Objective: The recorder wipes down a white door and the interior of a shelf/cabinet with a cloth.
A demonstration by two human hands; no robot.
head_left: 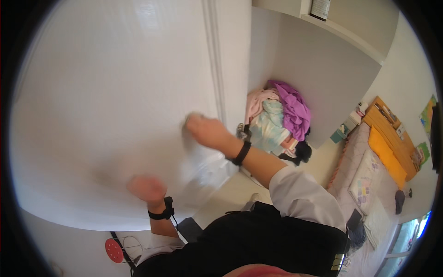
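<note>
A broad white door (pixel 115 92) with moulded grooves fills the left and middle of the view. My right hand (pixel 205 131) is against or close to its face, near the grooves, with the fingers curled in. Whatever may be inside those fingers is hidden and blurred. Lower and to the left, my left hand (pixel 147 188) is in front of the same door, smeared by motion, so its fingers cannot be read. A metal door handle (pixel 241 130) shows at the door's edge, just beyond my right wrist. Both wrists wear black bands.
Behind the door's edge lies a heap of clothes (pixel 272 120) in purple, pale green and pink. A shelf (pixel 346 39) with a dark bottle (pixel 320 9) juts out above. On the right stands a bed (pixel 344 171) with a wooden headboard. A red round stool (pixel 114 250) is at lower left.
</note>
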